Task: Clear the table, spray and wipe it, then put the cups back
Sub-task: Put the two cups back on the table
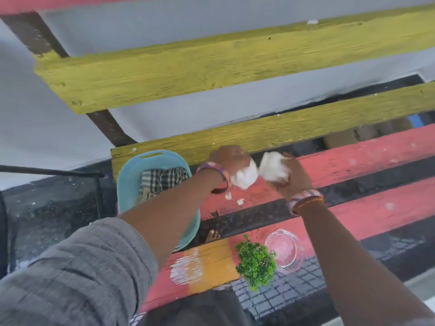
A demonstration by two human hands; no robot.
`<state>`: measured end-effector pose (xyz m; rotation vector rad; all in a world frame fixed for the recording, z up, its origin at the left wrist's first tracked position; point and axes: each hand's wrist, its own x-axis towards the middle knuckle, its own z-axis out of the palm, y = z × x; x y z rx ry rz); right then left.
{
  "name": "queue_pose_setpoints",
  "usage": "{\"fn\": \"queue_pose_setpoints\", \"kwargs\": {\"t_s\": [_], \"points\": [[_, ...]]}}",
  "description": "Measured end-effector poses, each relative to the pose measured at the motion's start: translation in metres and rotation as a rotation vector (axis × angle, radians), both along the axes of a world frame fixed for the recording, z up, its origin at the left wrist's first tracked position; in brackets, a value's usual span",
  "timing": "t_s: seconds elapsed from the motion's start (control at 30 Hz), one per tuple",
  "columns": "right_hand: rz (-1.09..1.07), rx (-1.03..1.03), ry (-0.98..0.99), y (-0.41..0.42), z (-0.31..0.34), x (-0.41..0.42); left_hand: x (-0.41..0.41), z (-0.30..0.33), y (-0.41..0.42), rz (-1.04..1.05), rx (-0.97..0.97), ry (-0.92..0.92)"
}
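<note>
Left hand [227, 161] and right hand [293, 176] each grip a white crumpled cup [273, 169] beside the blue tray [128, 184]; judged light, crushable, best held loosely by the sides.

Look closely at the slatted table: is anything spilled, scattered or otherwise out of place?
Yes. Small white scraps lie loose on the red slat, just below the crumpled white wads held by the left hand and right hand. They look like torn-off bits of the same material. Paint on the slats is chipped too.
</note>
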<state>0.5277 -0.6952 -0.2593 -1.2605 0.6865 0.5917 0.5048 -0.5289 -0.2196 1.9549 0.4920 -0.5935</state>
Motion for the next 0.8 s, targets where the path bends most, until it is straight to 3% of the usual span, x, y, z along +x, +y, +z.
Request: {"fn": "queue_pose_setpoints", "kwargs": {"t_s": [0.1,0.17,0.23,0.33,0.5,0.8], "points": [[-0.199,0.419,-0.047,0.008,0.041,0.0,-0.006,0.032,0.031,0.547,-0.67,0.176],[-0.238,0.638,-0.156,0.018,0.063,-0.009,-0.02,0.051,0.051,0.682,-1.02,0.191],[-0.282,0.77,-0.199,0.032,0.086,-0.022,-0.035,0.069,0.065,0.678,-1.166,0.137],[-0.287,0.821,-0.208,0.059,0.119,-0.056,-0.071,0.097,0.083,0.617,-1.134,0.021],[-0.197,0.61,-0.232,0.11,0.17,-0.118,-0.157,0.136,0.135,0.581,-0.916,-0.135],[0.322,0.225,-0.244,0.228,0.224,-0.217,-0.307,0.196,0.252,0.732,-0.784,-0.364]]}}
